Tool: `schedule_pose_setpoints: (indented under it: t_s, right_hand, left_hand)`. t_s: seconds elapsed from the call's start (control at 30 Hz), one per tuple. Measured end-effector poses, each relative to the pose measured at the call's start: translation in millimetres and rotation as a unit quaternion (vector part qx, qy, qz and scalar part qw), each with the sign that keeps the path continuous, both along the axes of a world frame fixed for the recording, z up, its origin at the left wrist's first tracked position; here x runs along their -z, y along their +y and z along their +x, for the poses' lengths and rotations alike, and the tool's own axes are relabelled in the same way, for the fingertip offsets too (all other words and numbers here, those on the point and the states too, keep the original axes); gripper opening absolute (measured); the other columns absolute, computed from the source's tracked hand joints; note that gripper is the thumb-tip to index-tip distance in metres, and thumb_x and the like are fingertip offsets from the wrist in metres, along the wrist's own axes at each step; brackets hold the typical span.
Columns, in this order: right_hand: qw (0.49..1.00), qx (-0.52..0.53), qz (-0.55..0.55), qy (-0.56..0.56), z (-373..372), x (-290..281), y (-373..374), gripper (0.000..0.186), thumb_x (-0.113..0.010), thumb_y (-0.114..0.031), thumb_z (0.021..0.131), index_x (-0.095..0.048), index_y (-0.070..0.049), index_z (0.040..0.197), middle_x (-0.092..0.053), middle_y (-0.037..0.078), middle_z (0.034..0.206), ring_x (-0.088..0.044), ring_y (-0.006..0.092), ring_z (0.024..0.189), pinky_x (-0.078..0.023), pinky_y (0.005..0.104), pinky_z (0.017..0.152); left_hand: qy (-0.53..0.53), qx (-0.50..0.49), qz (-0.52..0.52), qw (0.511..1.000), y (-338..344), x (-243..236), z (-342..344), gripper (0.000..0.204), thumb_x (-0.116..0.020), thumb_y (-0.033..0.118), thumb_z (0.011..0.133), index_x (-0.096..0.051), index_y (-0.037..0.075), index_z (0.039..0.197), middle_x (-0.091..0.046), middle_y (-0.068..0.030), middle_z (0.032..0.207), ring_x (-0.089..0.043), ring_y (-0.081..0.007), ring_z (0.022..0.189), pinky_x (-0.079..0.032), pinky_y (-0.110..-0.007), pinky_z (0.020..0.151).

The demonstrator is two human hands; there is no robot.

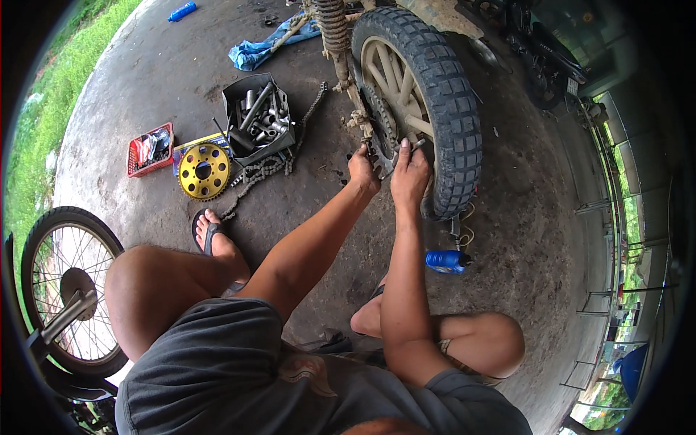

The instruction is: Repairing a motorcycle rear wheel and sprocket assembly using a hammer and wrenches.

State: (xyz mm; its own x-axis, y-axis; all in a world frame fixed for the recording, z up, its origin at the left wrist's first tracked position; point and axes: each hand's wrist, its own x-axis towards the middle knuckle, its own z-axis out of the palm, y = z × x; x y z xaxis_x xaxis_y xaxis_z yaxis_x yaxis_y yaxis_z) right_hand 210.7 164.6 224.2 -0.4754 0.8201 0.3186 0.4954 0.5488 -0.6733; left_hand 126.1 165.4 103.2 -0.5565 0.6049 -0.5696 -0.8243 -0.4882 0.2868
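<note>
At the dirty motorbike's rear wheel, my left hand is closed at a metal part beside the lower end of the swingarm; what exactly it grips is hard to make out. Just right of it, my right hand is closed on a metal tool by the hub, its thumb pointing up. A worn sprocket with chain sits on the wheel's inner side. Above my hands is the muddy spring shock.
A bin of sockets, gold sprocket, red basket and loose chain lie left. A blue bottle is near my right knee. A blue cloth lies behind; another wheel stands far left.
</note>
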Motion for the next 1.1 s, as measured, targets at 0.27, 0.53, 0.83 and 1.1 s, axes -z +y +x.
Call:
schedule_pose_setpoints:
  t_s: [0.27, 0.53, 0.83, 1.1]
  right_hand:
    - [0.994, -0.037, -0.033, 0.102, 0, 3, 1, 0.045, -0.052, -0.033, 0.113, -0.067, 0.008, 0.125, -0.074, 0.028, 0.110, -0.073, 0.0425, 0.103, -0.055, 0.0471, 0.087]
    - [0.987, -0.038, -0.032, 0.152, 0, 5, 1, 0.043, -0.054, -0.031, 0.112, -0.068, 0.009, 0.124, -0.075, 0.027, 0.112, -0.073, 0.0384, 0.104, -0.055, 0.0439, 0.089]
    - [0.980, -0.039, -0.076, 0.181, -1, 15, 7, 0.042, -0.055, -0.030, 0.112, -0.068, 0.008, 0.121, -0.075, 0.025, 0.110, -0.073, 0.0363, 0.101, -0.054, 0.0435, 0.088]
    - [0.979, -0.033, -0.090, 0.179, -2, 19, 9, 0.044, -0.054, -0.033, 0.113, -0.068, 0.008, 0.120, -0.075, 0.025, 0.106, -0.073, 0.0344, 0.098, -0.054, 0.0436, 0.085]
  left_hand:
    - [-0.040, -0.020, 0.042, 0.998, 12, 4, 0, 0.033, -0.046, 0.039, 0.110, -0.065, 0.012, 0.107, -0.062, -0.0034, 0.097, -0.056, -0.0222, 0.093, -0.051, -0.045, 0.091]
    - [-0.039, -0.025, 0.049, 0.998, 18, 14, -6, 0.036, -0.040, 0.033, 0.112, -0.065, 0.010, 0.105, -0.062, -0.0071, 0.089, -0.062, -0.0267, 0.089, -0.058, -0.048, 0.091]
    - [-0.038, -0.017, 0.058, 0.997, 6, -5, -1, 0.034, -0.041, 0.034, 0.112, -0.063, 0.009, 0.106, -0.061, -0.0076, 0.094, -0.064, -0.0296, 0.092, -0.057, -0.051, 0.095]
    - [-0.050, -0.026, 0.064, 0.996, 10, -3, -2, 0.035, -0.041, 0.035, 0.112, -0.063, 0.009, 0.103, -0.062, -0.0070, 0.093, -0.066, -0.0296, 0.093, -0.057, -0.052, 0.092]
